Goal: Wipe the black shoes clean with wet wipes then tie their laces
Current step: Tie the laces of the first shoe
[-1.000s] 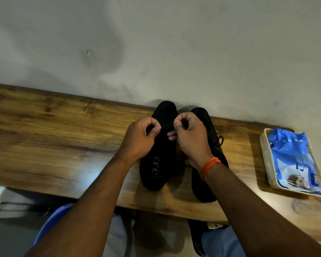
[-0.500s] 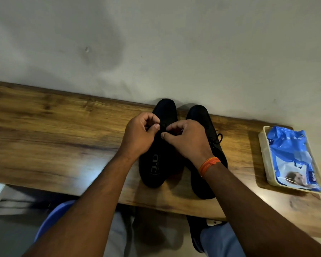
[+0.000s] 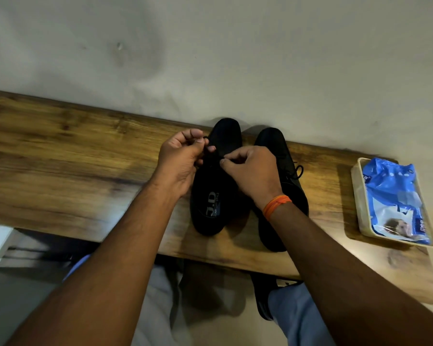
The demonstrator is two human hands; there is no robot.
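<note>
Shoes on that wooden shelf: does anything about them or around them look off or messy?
Nothing stands out. Both black shoes sit side by side, toes to the wall. The left hand and right hand pinch the left shoe's lace. The wipes pack lies in its tray.

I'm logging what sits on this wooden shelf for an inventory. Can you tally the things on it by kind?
Black shoes: 2, the left shoe and the right shoe
Blue wet wipes pack: 1
Cream tray holding the pack: 1
Total: 4
</note>
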